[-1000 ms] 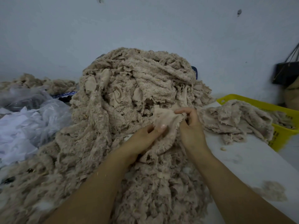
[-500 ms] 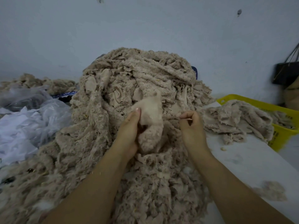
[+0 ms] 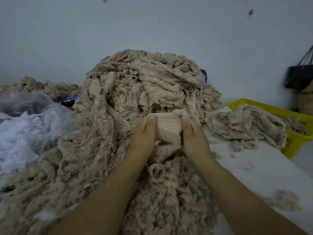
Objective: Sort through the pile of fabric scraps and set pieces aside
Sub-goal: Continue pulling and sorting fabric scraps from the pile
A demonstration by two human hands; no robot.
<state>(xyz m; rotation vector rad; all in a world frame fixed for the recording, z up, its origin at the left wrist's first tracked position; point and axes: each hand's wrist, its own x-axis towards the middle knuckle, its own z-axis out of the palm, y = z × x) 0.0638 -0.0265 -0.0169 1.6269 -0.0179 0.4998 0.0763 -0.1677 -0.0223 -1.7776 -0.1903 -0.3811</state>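
Observation:
A tall pile of beige fuzzy fabric scraps (image 3: 135,99) fills the middle of the white table (image 3: 254,167). In front of it I hold one beige scrap (image 3: 167,128) stretched flat, its smooth side facing me. My left hand (image 3: 144,134) pinches its left edge with the thumb on top. My right hand (image 3: 193,134) pinches its right edge the same way. A smaller heap of set-aside scraps (image 3: 245,126) lies to the right, partly over a yellow basket (image 3: 294,139).
Crumpled clear plastic and white sheets (image 3: 25,129) lie at the left, with more beige scraps (image 3: 42,87) behind them. A dark bag (image 3: 299,77) hangs on the wall at the far right. A small fluff patch (image 3: 282,202) sits on the table's near right.
The left hand had lifted the scrap upward beside the pile. Both hands have come together at its two edges and spread it flat between them.

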